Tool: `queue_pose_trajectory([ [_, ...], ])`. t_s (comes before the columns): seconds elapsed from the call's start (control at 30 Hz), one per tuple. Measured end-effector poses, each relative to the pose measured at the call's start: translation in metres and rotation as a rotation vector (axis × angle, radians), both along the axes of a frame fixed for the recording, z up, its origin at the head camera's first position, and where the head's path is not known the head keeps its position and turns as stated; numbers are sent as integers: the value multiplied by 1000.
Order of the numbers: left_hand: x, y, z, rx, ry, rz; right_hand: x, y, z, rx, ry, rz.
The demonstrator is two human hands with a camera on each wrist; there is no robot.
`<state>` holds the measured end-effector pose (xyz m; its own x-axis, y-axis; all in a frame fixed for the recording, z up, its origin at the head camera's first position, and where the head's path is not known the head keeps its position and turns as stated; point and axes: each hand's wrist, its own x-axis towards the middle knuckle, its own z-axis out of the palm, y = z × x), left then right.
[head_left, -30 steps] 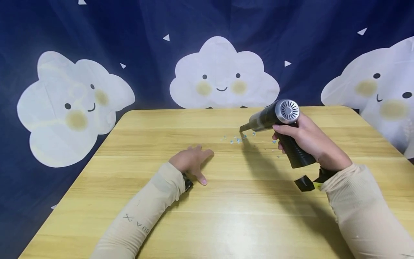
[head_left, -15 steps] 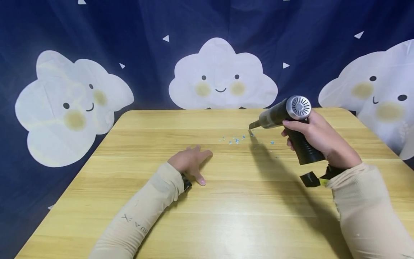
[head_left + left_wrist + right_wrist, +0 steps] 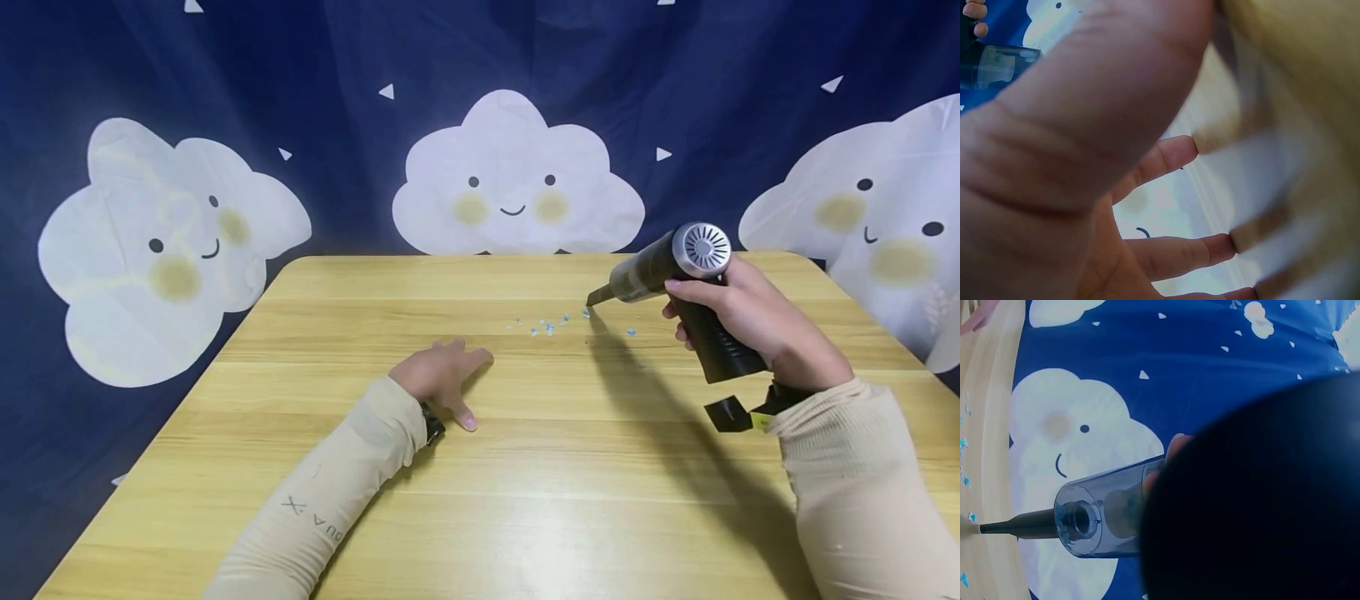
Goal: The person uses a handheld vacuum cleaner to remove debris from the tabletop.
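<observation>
My right hand [image 3: 757,312] grips the black handle of a handheld vacuum cleaner [image 3: 667,267], with the thumb along its side. The vacuum has a silver vented end, a clear dust chamber [image 3: 1107,512] and a narrow dark nozzle [image 3: 1029,524] tilted down to the tabletop. Several small blue and white paper scraps [image 3: 550,327] lie scattered left of the nozzle tip, and one blue scrap [image 3: 632,332] lies to its right. My left hand [image 3: 442,375] rests on the table with its fingers spread and fingertips [image 3: 1222,245] touching the wood, holding nothing.
The light wooden table [image 3: 480,500] reaches back to a dark blue curtain [image 3: 337,83] printed with smiling white clouds. A black strap piece [image 3: 727,414] hangs below my right wrist. The vacuum's long shadow crosses the table's right side.
The vacuum in my right hand has moved to the right, its nozzle tip shifting away from the main cluster of scraps. My left hand stays in place.
</observation>
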<state>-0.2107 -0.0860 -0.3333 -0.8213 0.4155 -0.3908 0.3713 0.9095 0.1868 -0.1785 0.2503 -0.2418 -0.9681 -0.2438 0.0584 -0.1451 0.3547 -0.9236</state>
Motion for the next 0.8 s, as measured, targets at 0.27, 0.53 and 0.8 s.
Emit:
queue_pose_trajectory([
  [0.27, 0, 0, -2, -4, -16, 12, -1, -1, -3, 21, 15, 20],
  [0.53, -4, 1, 0, -14, -12, 9, -3, 0, 0, 31, 10, 31],
  [0.8, -6, 0, -3, 0, -14, 9, -7, 15, -2, -209, -61, 99],
])
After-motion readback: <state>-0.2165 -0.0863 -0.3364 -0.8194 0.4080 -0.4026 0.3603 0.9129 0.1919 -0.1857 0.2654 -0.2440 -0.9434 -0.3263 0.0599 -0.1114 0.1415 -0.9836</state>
